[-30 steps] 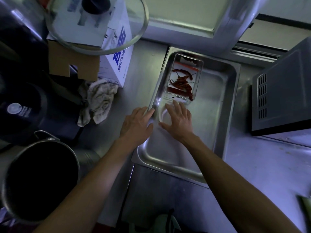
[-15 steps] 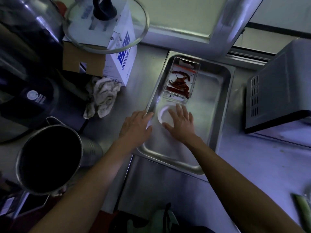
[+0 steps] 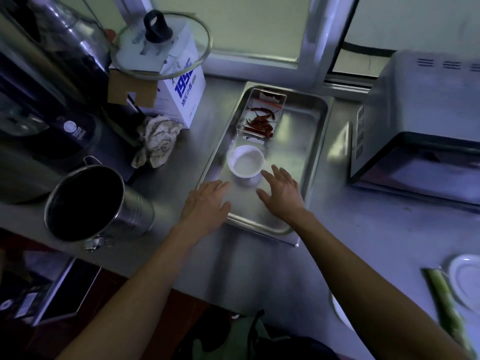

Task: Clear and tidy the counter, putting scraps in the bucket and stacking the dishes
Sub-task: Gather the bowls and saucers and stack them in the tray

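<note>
In the head view, a small white bowl [image 3: 245, 163] is sitting in the near half of a large steel tray [image 3: 315, 141], just this side of a small clear container [image 3: 261, 113] that is holding dried red chillies [image 3: 261, 120]. Both hands are hovering low over the tray's near end with fingers straight and loosely spread, gripping nothing. The right hand [image 3: 281, 193] is lying nearer the bowl: the bowl is sitting just beyond and to the left of its fingertips [image 3: 270, 174], possibly brushing them, though the blur is making contact hard to judge. The left hand [image 3: 205, 203] is resting over the tray's left rim, with the bowl ahead and to its right, a little apart. The bowl is round, so no long axis is mattering; the tray is running lengthwise away from the person. A steel bucket [image 3: 96, 203] is standing to the left of the left hand, open and dark inside. Behind it a white box [image 3: 181, 92] is showing blue print reading "195" with further characters too small to read. A plate [image 3: 466, 280] and a green stalk [image 3: 446, 300] are lying well apart at the right edge.
</note>
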A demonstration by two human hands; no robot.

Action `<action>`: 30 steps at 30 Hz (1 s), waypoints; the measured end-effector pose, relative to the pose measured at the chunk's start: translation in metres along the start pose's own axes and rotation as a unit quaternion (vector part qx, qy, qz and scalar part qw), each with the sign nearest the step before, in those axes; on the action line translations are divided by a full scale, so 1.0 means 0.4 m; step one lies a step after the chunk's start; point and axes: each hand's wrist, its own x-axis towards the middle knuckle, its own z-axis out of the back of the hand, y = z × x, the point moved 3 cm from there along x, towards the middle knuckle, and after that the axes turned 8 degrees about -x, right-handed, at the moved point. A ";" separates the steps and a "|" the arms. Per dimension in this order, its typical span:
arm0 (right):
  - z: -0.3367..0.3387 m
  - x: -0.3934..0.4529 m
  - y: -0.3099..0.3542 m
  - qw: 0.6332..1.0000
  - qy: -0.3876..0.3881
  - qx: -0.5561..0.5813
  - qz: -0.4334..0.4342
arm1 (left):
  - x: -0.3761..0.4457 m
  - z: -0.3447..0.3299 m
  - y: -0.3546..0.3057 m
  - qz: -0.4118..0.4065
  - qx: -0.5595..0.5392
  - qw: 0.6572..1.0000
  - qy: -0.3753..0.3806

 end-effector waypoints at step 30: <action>-0.018 -0.895 -0.245 0.909 -0.088 0.070 -0.400 | -0.249 -0.375 -0.552 -0.372 0.088 0.900 0.208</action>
